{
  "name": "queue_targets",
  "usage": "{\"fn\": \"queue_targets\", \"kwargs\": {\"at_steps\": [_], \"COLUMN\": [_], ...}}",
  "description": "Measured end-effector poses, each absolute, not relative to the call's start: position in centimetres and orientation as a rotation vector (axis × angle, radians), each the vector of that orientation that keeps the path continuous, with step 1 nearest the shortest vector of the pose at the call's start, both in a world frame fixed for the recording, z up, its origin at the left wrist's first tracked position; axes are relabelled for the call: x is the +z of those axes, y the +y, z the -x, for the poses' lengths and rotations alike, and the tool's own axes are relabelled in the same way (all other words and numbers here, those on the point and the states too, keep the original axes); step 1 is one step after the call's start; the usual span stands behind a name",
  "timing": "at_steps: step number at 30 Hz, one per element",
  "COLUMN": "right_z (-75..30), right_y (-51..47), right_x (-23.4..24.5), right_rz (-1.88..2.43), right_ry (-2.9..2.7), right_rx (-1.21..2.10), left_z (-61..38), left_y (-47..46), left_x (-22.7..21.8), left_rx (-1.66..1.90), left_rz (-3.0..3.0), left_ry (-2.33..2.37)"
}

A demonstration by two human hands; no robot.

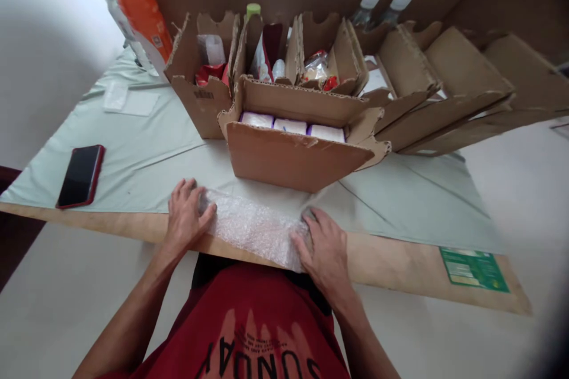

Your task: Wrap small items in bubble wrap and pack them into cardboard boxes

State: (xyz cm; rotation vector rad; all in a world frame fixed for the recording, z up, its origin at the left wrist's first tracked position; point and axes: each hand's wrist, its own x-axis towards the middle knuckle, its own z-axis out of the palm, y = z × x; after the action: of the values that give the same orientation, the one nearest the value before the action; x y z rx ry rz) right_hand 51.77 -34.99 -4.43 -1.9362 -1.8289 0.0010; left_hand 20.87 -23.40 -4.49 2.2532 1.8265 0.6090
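A strip of bubble wrap (253, 225) lies across the table's front edge, close to my body. At its left end my left hand (186, 216) has the fingers curled over the edge and the thumb on top. The other end is held by my right hand (323, 246), thumb and fingers bent round it. Whether anything lies inside the wrap I cannot tell. Just behind it stands a cardboard box (284, 160) with three white packs with purple edges (290, 126) in it.
Several open cardboard bins (200, 103) stand in a row at the back, holding packets and bottles. A phone in a red case (80, 176) lies at the left. An orange bag (137, 3) stands at the back left. A green label (473, 269) is on the right front edge.
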Motion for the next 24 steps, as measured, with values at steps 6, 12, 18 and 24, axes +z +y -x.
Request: {"fn": "queue_targets", "kwargs": {"at_steps": [6, 12, 18, 24], "right_z": [-50.8, -52.3, -54.3, -57.2], "right_y": [-35.6, -34.5, -29.9, -22.8], "right_x": [-4.2, 2.2, 10.5, 15.5], "right_rz": [1.655, 1.543, 1.35, 1.281], "right_ry": [-1.696, -1.514, -1.407, -1.435], "right_rx": [0.172, 0.437, 0.312, 0.274], "left_z": [-22.6, -22.3, -23.6, -26.6], "left_y": [-26.1, -26.4, -23.2, -18.2], "left_x": [-3.5, 1.8, 7.3, 14.2], "left_rx": [0.901, 1.135, 1.348, 1.637], "left_rz": [-1.947, -1.326, -1.331, -1.6], "left_ry": [1.653, 1.426, 1.164, 1.139]}}
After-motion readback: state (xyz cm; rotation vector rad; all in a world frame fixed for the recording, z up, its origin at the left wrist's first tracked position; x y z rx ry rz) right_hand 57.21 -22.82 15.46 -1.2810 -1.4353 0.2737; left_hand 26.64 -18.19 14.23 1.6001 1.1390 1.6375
